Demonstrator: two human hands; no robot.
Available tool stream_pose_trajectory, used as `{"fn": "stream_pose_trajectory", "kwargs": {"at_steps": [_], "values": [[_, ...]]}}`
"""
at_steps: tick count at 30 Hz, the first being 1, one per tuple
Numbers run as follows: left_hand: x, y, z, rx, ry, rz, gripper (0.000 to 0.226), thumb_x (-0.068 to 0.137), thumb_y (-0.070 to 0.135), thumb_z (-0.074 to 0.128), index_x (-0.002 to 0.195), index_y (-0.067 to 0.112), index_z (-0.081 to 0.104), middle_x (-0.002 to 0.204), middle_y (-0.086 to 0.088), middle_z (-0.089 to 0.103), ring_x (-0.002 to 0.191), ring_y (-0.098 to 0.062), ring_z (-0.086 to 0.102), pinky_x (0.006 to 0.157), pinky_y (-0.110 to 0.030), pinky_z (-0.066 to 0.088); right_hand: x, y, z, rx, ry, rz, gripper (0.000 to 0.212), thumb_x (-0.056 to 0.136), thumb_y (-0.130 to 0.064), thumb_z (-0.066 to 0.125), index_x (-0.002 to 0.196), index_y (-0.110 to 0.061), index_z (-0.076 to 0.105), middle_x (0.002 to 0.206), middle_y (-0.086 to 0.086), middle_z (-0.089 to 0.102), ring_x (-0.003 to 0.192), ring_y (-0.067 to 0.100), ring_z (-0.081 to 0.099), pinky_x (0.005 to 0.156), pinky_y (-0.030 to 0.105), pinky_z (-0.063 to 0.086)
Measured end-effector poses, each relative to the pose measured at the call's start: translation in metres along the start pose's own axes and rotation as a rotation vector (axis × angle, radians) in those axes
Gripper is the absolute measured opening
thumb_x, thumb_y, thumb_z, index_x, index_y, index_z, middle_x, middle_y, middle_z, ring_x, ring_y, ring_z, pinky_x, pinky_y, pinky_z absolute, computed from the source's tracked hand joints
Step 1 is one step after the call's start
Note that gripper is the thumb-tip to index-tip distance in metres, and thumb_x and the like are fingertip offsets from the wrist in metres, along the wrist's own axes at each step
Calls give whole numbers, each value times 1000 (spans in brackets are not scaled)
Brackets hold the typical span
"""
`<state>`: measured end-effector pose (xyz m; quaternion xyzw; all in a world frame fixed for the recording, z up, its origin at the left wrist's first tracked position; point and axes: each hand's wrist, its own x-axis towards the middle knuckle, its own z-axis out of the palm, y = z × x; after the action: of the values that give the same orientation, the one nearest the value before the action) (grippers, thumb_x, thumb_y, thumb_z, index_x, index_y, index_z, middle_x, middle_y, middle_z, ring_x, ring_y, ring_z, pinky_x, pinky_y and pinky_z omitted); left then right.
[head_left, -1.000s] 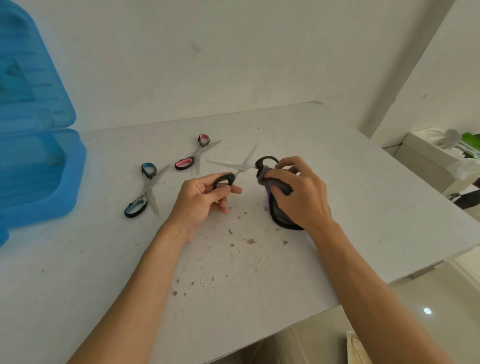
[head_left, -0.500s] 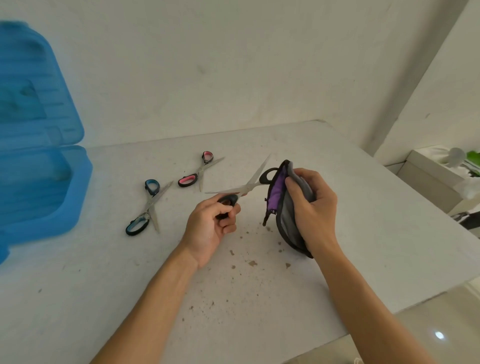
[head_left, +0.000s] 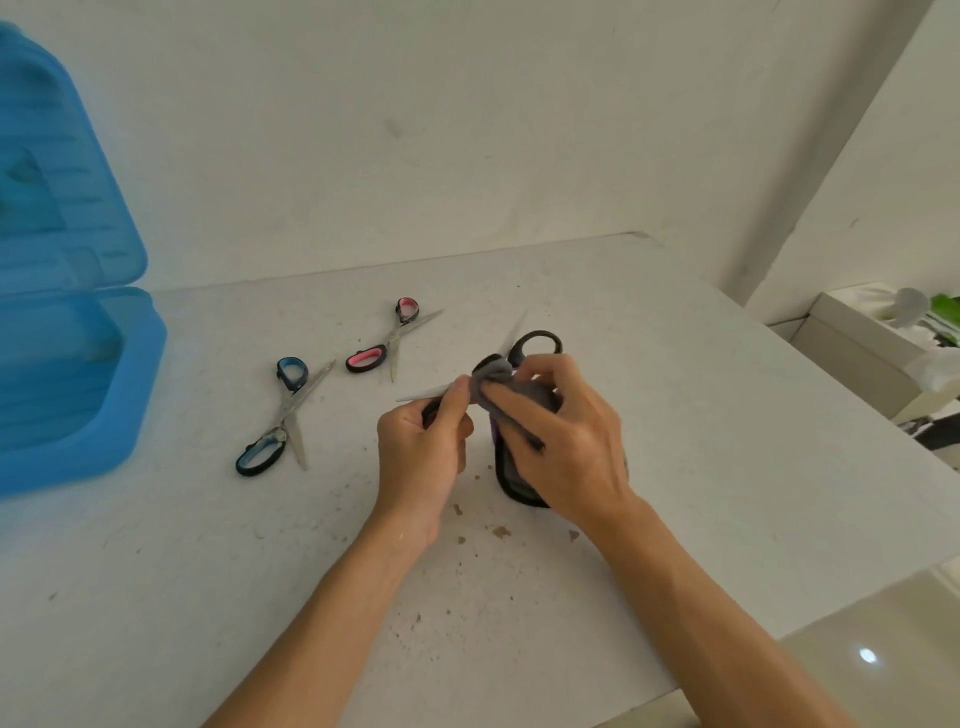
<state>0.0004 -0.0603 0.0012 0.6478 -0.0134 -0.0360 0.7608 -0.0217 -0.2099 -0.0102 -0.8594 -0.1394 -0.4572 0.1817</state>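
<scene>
My left hand (head_left: 423, 452) grips the lower handle of black-handled scissors (head_left: 535, 344), whose blades are spread open; one blade points left, the other up and away. The upper black handle loop shows above my fingers. My right hand (head_left: 561, 441) holds a grey pouch (head_left: 511, 480) with a purple lining and black edge, and pinches its grey top against the scissors near the pivot. The pouch's lower end rests on the white table (head_left: 701, 467).
Blue-handled scissors (head_left: 283, 415) and pink-handled scissors (head_left: 387, 340) lie open on the table to the left. An open blue plastic case (head_left: 67, 374) stands at the far left. Brown crumbs are scattered near the front. The table's edge runs along the right.
My right hand has brought the pouch's top over to the scissors and now presses it at the pivot, where half a second ago the pouch was held open beside them.
</scene>
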Motion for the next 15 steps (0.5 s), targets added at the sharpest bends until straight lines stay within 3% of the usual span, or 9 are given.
{"fn": "stream_pose_trajectory", "kwargs": {"at_steps": [5,10,13,15], "values": [[3,2,-6,-27,9,7,30,101,33,63,89,13,83,54,6,35,52,-12,26,53,-33,21,7,19,-8,17,207,325,16,95,-20,74,108,-13,81,106,7,63,71,14,58,56,37,52],[1,4,-4,-45,-13,-5,30,101,33,63,89,14,83,54,6,35,53,-13,25,53,-34,20,0,14,-6,7,91,161,16,96,-17,74,110,-12,81,108,9,64,72,17,60,58,32,53],[1,5,-7,-53,-11,11,30,100,34,63,89,14,83,55,4,33,52,-12,25,52,-35,20,8,25,-10,41,227,380,17,95,-21,74,110,-15,81,104,5,62,67,14,57,56,37,52],[2,5,-6,-55,-13,22,30,100,35,63,92,13,82,55,4,33,51,-11,26,51,-33,22,8,28,-12,47,255,425,17,94,-19,75,109,-14,80,105,6,63,67,14,57,58,38,53]]}}
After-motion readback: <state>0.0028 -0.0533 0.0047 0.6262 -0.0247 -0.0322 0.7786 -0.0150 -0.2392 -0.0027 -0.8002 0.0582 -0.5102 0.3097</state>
